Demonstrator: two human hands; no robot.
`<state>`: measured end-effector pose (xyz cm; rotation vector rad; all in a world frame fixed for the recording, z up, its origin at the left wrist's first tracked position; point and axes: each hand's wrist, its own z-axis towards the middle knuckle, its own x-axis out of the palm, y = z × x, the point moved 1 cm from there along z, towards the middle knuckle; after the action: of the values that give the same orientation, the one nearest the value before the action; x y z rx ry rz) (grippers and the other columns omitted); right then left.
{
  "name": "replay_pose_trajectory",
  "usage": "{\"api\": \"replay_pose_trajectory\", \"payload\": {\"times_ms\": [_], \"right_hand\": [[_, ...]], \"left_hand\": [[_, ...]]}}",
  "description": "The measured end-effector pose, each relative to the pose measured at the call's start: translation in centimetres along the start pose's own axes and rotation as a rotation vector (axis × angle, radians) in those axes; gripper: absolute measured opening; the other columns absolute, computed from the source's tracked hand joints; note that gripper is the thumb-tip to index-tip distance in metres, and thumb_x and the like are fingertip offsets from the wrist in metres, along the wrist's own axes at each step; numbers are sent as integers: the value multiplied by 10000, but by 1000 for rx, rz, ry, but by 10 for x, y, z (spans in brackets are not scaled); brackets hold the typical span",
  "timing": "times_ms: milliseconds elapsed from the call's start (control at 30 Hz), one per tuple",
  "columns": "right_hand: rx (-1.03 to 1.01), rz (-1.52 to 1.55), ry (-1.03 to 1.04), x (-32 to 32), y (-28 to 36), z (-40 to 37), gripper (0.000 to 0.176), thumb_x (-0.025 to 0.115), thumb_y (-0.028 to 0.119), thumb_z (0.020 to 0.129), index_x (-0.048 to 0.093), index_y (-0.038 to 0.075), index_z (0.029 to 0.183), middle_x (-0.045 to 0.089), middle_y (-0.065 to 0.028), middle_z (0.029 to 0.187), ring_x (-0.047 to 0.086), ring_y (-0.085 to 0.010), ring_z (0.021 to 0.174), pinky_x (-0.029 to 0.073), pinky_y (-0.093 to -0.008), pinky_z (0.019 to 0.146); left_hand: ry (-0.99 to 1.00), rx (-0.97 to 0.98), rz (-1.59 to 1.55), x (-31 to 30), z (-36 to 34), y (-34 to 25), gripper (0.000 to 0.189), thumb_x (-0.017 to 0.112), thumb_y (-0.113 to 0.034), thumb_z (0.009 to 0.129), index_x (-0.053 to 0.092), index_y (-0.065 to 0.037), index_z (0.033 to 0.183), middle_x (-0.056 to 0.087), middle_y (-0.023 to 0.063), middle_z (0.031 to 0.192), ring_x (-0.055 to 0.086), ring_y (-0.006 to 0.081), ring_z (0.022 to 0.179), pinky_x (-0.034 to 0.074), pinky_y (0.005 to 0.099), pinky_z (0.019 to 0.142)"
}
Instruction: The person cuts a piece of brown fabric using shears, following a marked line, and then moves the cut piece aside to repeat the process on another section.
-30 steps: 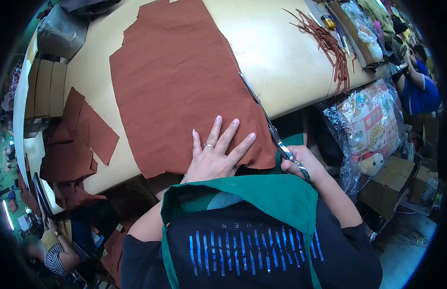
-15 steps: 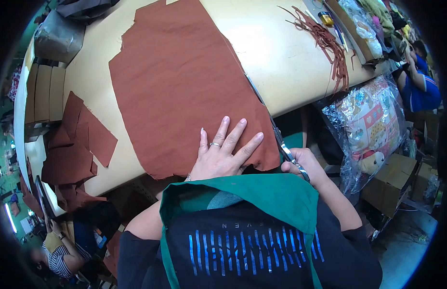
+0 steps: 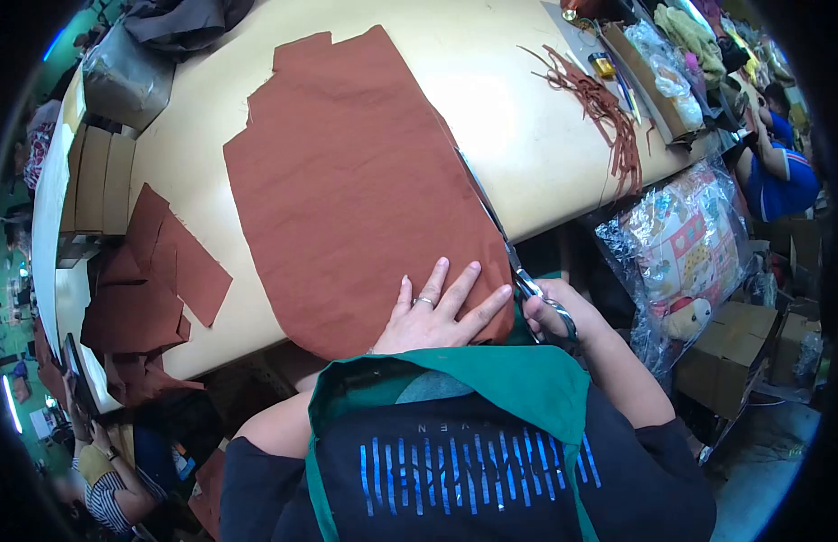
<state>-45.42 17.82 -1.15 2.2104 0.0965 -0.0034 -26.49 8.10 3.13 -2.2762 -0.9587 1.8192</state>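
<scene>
A large piece of rust-brown fabric (image 3: 347,181) lies over the table and hangs a little past its near edge. Flat on its near end rests my left hand (image 3: 442,312), fingers spread, a ring on one of them. My right hand (image 3: 559,312) grips the handles of a pair of scissors (image 3: 526,280) at the fabric's right edge. The long blades run up along that edge, with part of them hidden by the cloth.
Brown fabric scraps (image 3: 139,298) lie at the left of the table (image 3: 491,72). Thin cut strips (image 3: 604,108) and a yellow-labelled item (image 3: 602,65) are at upper right. A plastic-wrapped printed bundle (image 3: 685,244) and a cardboard box (image 3: 726,348) stand at right. Other people sit at both sides.
The fabric and my left hand sit lower in view, nearer my body. The whole view has also shifted slightly. My right hand still holds the scissors at the edge.
</scene>
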Motion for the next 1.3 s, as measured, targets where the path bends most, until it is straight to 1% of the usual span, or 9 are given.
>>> {"api": "replay_pose_trajectory", "payload": {"times_ms": [300, 367, 467, 667, 800, 900, 1167, 1300], "right_hand": [[-29, -2, -24, 6, 5, -11, 609, 550, 659, 662, 475, 54, 685, 473, 3, 552, 473, -80, 487, 384, -219, 431], [-47, 0, -18, 5, 1, -13, 607, 558, 657, 658, 472, 56, 685, 471, 7, 553, 469, -77, 487, 382, -217, 432], [1, -53, -27, 1, -4, -15, 604, 561, 655, 656, 466, 59, 683, 470, 8, 554, 469, -73, 491, 379, -214, 434], [11, 40, -19, 3, -1, -10, 601, 567, 653, 650, 465, 62, 672, 459, 14, 535, 459, -70, 470, 370, -209, 418], [-2, 17, -61, 5, 2, -13, 601, 573, 652, 646, 474, 59, 667, 461, 13, 525, 455, -68, 459, 365, -210, 410], [-12, 11, -76, 7, 5, -16, 588, 570, 635, 664, 482, 53, 658, 465, 11, 521, 455, -68, 463, 361, -216, 410], [-5, -79, -150, 13, -4, -17, 566, 575, 601, 691, 491, 43, 653, 469, 10, 516, 461, -73, 474, 362, -224, 422], [7, -12, -76, 11, 8, -15, 592, 548, 626, 694, 499, 36, 678, 481, -1, 543, 470, -84, 492, 375, -227, 439]], "left_hand": [[19, -18, -97, 0, -4, 0, 623, 430, -529, 794, 238, -282, 1333, 176, 109, 1393, 146, 382, 1276, 180, 601, 970], [33, -18, -97, -1, -5, 0, 634, 431, -539, 789, 237, -280, 1334, 175, 107, 1394, 141, 380, 1277, 177, 602, 970], [48, -10, -83, -1, -5, 0, 645, 424, -554, 785, 236, -275, 1335, 169, 106, 1396, 132, 380, 1280, 174, 603, 971], [63, 19, -54, 1, -6, 1, 652, 407, -575, 784, 235, -272, 1336, 150, 104, 1402, 115, 378, 1283, 171, 603, 972], [77, 23, -55, 1, -8, 2, 657, 415, -574, 780, 239, -268, 1335, 146, 102, 1403, 106, 374, 1286, 171, 604, 972], [55, 63, -57, 5, -7, 5, 679, 376, -591, 780, 177, -281, 1351, 134, 132, 1404, 135, 439, 1259, 182, 642, 936], [80, 61, -102, 5, -6, 7, 719, 395, -617, 760, 155, -289, 1353, 121, 127, 1406, 124, 435, 1262, 177, 633, 947], [111, 81, -97, 4, -6, 8, 727, 403, -617, 756, 150, -289, 1354, 116, 124, 1408, 122, 433, 1263, 175, 633, 947]]}}
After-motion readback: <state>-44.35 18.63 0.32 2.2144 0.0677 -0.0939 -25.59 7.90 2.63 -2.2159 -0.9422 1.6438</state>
